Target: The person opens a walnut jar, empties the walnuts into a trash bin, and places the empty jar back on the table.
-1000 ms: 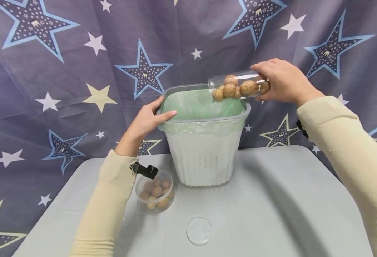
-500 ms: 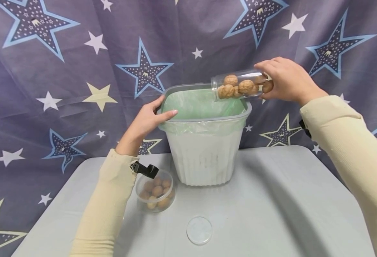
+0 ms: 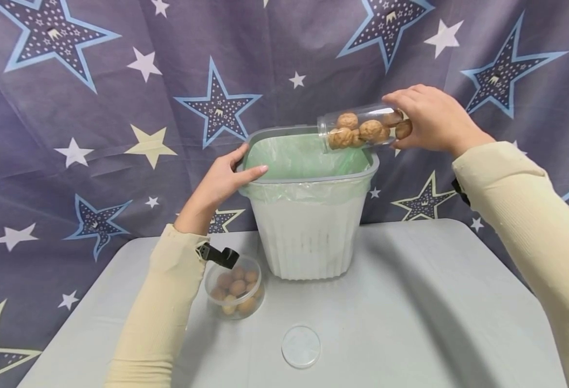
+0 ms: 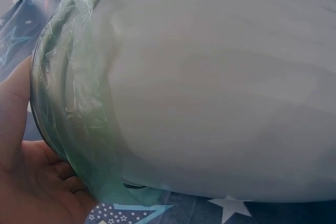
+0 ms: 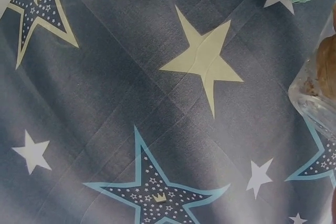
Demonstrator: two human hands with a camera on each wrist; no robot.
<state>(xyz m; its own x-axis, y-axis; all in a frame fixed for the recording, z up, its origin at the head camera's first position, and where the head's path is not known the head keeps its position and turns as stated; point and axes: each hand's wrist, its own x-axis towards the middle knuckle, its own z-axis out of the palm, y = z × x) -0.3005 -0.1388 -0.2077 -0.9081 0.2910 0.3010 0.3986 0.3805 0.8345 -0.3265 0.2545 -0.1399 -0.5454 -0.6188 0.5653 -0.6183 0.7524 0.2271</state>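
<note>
My left hand grips the left rim of a white ribbed trash bin, its thumb over the edge. A green plastic bag lines the bin and folds over the rim. In the left wrist view the left hand curls about the bagged rim. My right hand holds a clear plastic jar by its base end. Tipped almost level, the jar has its uncapped mouth above the bin's right side. Several walnuts lie inside it. Only the jar's edge shows in the right wrist view.
Left of the bin, a round clear tub of several brown walnuts stands partly under the left wrist's camera. A clear round lid lies on the grey table in front. Behind hangs a star-patterned curtain.
The right hand and jar have shifted slightly to the right, and the walnuts near the jar's mouth lie differently. The left hand and bin have stayed in place.
</note>
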